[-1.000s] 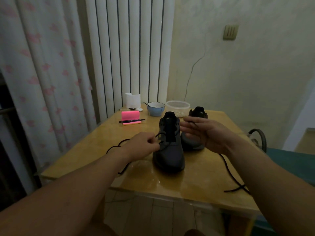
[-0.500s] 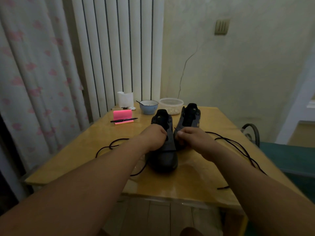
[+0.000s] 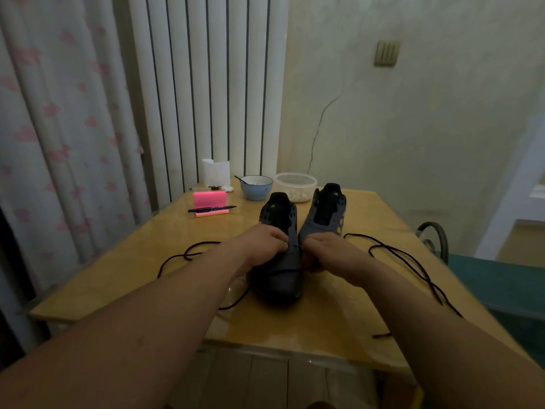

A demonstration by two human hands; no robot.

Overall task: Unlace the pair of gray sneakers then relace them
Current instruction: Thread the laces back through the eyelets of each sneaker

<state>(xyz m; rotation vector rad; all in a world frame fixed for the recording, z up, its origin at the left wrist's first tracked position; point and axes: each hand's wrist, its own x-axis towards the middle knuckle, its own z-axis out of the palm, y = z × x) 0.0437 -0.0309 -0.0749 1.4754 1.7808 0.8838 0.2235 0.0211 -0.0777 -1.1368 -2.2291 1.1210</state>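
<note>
Two gray sneakers stand on the wooden table (image 3: 124, 278), toes toward me. The near sneaker (image 3: 280, 278) sits in the middle, and the far sneaker (image 3: 326, 214) stands just behind it to the right. My left hand (image 3: 262, 246) rests curled on the near sneaker's left side at the eyelets. My right hand (image 3: 327, 249) pinches the tip of a black lace (image 3: 413, 261) beside the near sneaker's right eyelets. That lace trails in loops over the table to the right. Another stretch of black lace (image 3: 188, 255) lies to the left.
At the table's back stand a blue bowl (image 3: 256, 187) with a spoon, a clear plastic tub (image 3: 295, 187), a white paper holder (image 3: 216, 172), and a pink box (image 3: 210, 199) with a black pen (image 3: 211, 209). A green seat (image 3: 501, 278) sits right of the table.
My right hand came in from an open pose over the shoes and now pinches the lace tip at the near sneaker. The lace has spread out to the right. My left hand moved onto the shoe.
</note>
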